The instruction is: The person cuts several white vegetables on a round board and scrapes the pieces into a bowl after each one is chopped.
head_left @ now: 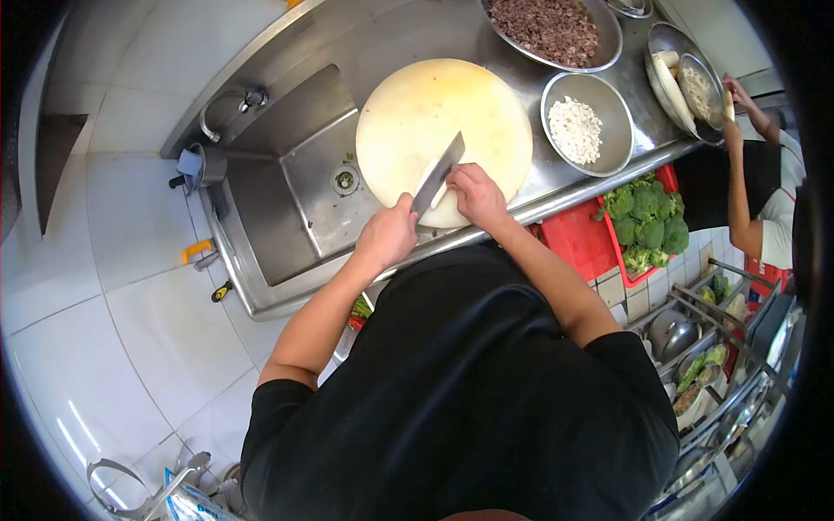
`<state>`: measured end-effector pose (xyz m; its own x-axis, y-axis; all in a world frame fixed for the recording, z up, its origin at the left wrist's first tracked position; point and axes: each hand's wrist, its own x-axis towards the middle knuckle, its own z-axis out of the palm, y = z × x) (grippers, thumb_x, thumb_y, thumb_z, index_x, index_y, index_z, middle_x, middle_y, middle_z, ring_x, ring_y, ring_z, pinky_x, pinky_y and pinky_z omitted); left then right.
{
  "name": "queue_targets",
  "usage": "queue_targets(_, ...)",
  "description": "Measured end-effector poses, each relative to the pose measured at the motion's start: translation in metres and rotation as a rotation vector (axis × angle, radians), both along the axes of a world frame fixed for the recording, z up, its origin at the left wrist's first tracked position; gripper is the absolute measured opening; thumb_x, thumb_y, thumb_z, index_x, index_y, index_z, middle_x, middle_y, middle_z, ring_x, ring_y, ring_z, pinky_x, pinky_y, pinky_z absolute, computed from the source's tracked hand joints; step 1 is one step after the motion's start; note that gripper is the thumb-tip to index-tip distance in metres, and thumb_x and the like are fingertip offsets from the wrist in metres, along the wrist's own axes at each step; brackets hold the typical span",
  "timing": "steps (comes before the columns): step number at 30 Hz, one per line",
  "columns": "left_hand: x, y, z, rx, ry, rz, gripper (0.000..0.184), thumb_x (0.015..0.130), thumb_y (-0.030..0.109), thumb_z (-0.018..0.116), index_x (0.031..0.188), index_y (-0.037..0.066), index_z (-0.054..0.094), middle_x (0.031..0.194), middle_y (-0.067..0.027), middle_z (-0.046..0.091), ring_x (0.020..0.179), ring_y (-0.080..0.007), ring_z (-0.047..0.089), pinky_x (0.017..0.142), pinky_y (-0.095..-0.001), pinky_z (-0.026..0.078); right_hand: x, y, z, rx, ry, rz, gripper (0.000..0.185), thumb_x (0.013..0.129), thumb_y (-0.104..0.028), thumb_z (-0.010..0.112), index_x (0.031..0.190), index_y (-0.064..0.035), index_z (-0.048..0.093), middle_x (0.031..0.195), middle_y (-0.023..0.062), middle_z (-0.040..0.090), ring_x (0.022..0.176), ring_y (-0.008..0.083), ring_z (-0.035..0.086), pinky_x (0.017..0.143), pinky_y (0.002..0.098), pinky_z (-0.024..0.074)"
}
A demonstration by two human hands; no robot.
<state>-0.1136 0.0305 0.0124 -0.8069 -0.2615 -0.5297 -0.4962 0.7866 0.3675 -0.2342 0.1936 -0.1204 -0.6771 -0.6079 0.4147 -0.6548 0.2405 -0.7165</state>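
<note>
White strip of food (440, 195), as I see it on my feed, lies on the round cutting board (408, 108), just under the fingertips of my right hand (479, 198) and alongside the blade of the knife (442, 168). The feed shows it small and the fingers cover part of it, so I can't name the food.

My left hand (390, 233) is closed round the knife's handle, at the near edge of the board, with the blade pointing away from me. My right hand has its fingers bent and drawn together, pinching the strip close beside the blade.

I'd judge the strip light and fairly firm, perhaps a little slippery on its cut face, and likely to snap if squeezed hard. The place to hold it is along its sides, with the fingertips tucked back from the edge; the knife wants a full grip on its handle.

Ahead and to the right of my right hand sits a metal bowl (616, 113) of pale chopped bits (573, 130). The sink basin (269, 204) is left of my left hand. Well off to my right, a co-worker's hand (734, 136) is at another pale piece (729, 105).
</note>
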Motion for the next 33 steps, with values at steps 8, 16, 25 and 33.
queue_targets(8, 0.028, -0.017, 0.011, 0.018, 0.003, -0.008, 0.022, 0.103, 0.019, 0.056, 0.115, 0.001, 0.053, 0.09, -0.0326, 0.069, 0.09, -0.0526, 0.068, 0.082, -0.0611, 0.052, -0.001, 0.002, -0.003, 0.086, 0.009, 0.048, 0.016, 0.083, 0.001, 0.066, 0.097, -0.0049, 0.07, 0.106, 0.0097, 0.069, 0.102, 0.0289, 0.066, 0.087, 0.0388, 0.056)
queue_targets(16, 0.035, -0.04, 0.013, 0.051, 0.147, 0.226, 0.024, 0.103, 0.022, 0.061, 0.113, 0.001, 0.056, 0.097, -0.0308, 0.07, 0.096, -0.05, 0.068, 0.082, -0.0534, 0.052, -0.007, 0.0, 0.01, 0.212, 0.024, 0.149, 0.042, 0.08, -0.004, 0.071, 0.122, -0.0078, 0.064, 0.127, 0.0105, 0.063, 0.12, 0.0308, 0.057, 0.101, 0.0431, 0.0449)
queue_targets(25, 0.045, -0.031, -0.011, 0.118, 0.222, 0.237, 0.024, 0.102, 0.026, 0.061, 0.111, 0.004, 0.056, 0.092, -0.0317, 0.07, 0.091, -0.0529, 0.067, 0.08, -0.0586, 0.051, -0.025, 0.005, 0.021, 0.548, -0.126, 0.233, 0.029, 0.081, -0.011, 0.077, 0.109, -0.0095, 0.07, 0.111, 0.01, 0.066, 0.112, 0.0317, 0.059, 0.098, 0.0452, 0.0434)
queue_targets(33, 0.051, -0.02, -0.01, 0.129, 0.179, 0.189, 0.022, 0.103, 0.025, 0.061, 0.111, 0.005, 0.057, 0.086, -0.0283, 0.069, 0.088, -0.0516, 0.067, 0.076, -0.0574, 0.051, -0.032, 0.032, 0.024, 0.304, -0.315, 0.319, 0.024, 0.085, -0.015, 0.078, 0.107, -0.0083, 0.074, 0.099, 0.0131, 0.069, 0.1, 0.0331, 0.066, 0.09, 0.0428, 0.0531)
